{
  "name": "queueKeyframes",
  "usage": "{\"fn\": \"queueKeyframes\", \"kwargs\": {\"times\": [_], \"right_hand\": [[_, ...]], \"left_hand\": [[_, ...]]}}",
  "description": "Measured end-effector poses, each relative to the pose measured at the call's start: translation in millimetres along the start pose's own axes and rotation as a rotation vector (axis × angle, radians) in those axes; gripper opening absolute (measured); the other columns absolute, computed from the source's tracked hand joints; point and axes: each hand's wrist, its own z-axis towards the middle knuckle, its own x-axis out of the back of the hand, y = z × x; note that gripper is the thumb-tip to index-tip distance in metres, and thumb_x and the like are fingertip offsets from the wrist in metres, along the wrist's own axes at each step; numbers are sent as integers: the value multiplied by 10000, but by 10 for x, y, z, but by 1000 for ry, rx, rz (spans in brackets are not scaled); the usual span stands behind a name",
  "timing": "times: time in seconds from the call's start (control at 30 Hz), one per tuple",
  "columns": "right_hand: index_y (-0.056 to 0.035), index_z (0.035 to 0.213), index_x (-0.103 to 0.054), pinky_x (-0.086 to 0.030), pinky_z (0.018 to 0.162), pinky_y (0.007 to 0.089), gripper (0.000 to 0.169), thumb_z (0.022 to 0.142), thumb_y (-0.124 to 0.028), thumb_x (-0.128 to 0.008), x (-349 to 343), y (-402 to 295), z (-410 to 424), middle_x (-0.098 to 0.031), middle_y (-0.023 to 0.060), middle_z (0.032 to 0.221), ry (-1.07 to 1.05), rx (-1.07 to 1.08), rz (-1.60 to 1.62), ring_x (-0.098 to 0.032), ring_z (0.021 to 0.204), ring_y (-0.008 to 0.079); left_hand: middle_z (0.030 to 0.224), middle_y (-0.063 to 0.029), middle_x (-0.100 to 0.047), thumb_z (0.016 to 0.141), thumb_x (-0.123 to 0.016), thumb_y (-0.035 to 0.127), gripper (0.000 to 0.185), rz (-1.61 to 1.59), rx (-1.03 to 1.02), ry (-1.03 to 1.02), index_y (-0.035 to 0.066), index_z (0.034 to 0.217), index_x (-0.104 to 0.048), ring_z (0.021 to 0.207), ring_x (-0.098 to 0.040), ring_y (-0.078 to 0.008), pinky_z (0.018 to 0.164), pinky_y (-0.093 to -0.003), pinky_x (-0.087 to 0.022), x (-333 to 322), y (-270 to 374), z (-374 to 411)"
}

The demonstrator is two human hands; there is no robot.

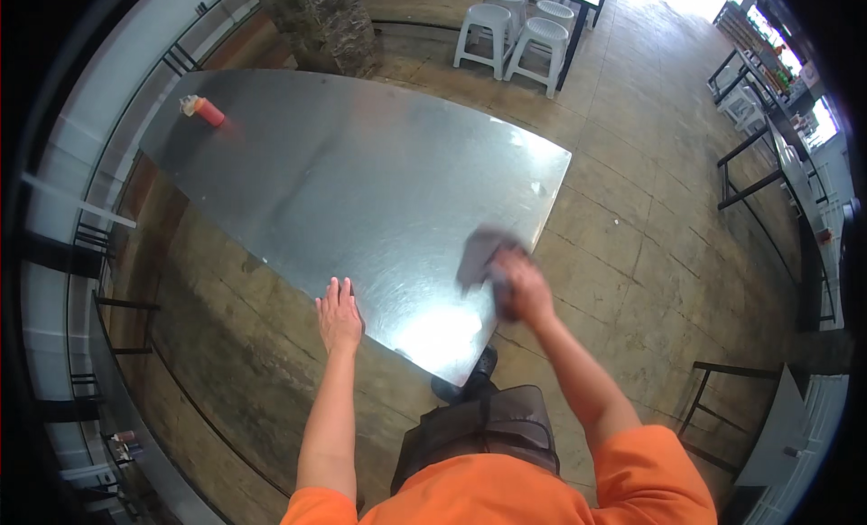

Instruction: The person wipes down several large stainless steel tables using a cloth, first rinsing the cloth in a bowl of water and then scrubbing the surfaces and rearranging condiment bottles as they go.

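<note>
My right hand (520, 281) grips a dark grey cloth (479, 255) at the right edge of a stainless steel table (339, 166). Both the hand and the cloth are blurred. Part of the cloth lies over the tabletop, and part hangs by the table's edge. My left hand (340, 316) rests flat at the near left edge of the table, fingers pointing away from me, with nothing in it. Toward the far left end of the tabletop is a squeeze bottle (207, 110) with red contents and a pale top.
White plastic stools (484, 33) stand beside another table at the back, near a stone-faced pillar (332, 27). More tables (789, 166) line the right side. A long table (145, 450) runs along the lower left. Tiled concrete floor (630, 206) surrounds the steel table.
</note>
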Motion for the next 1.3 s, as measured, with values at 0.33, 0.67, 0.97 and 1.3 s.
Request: {"fn": "queueKeyframes", "kwargs": {"times": [0.33, 0.67, 0.97, 1.3], "right_hand": [[-43, 1393, -463, -272, 1193, 435, 734, 760, -273, -756, -580, -1890, -883, -439, 106, 1496, -272, 211, 222, -311, 1452, 323], [-4, 1210, -613, -502, 866, 396, 439, 809, -166, -686, 247, -2085, -1033, -670, 194, 1054, -389, -245, 864, -649, 966, 339], [-31, 1187, -619, -467, 895, 383, 533, 807, -369, -782, 326, -1632, -591, -585, 158, 1086, -219, -51, 821, -568, 1055, 302], [-41, 1496, -286, -317, 1112, 470, 884, 861, -491, -705, -150, -63, 239, -418, 257, 1382, 264, -1139, 535, -396, 1314, 426]], "left_hand": [[1461, -112, -477, 973, -548, 199, 373, -322, -1, -167, 111, 1335, -560, 1338, -456, -310, 1135, -462, -331, 152, -81, -564], [1320, -89, -544, 952, -623, 441, 572, -1568, 939, -460, 126, 1407, -477, 1136, -539, -177, 921, -321, -446, 487, 467, -1947], [1101, -188, -649, 959, -609, 401, 405, -1012, 590, -128, 51, 1163, -590, 1005, -629, -281, 873, -383, -474, 818, 1286, -1739], [1401, -123, -435, 895, -643, 475, 523, -297, 211, 148, 151, 1301, -585, 1244, -464, -371, 1011, -468, -402, 359, 1915, -1329]]}}
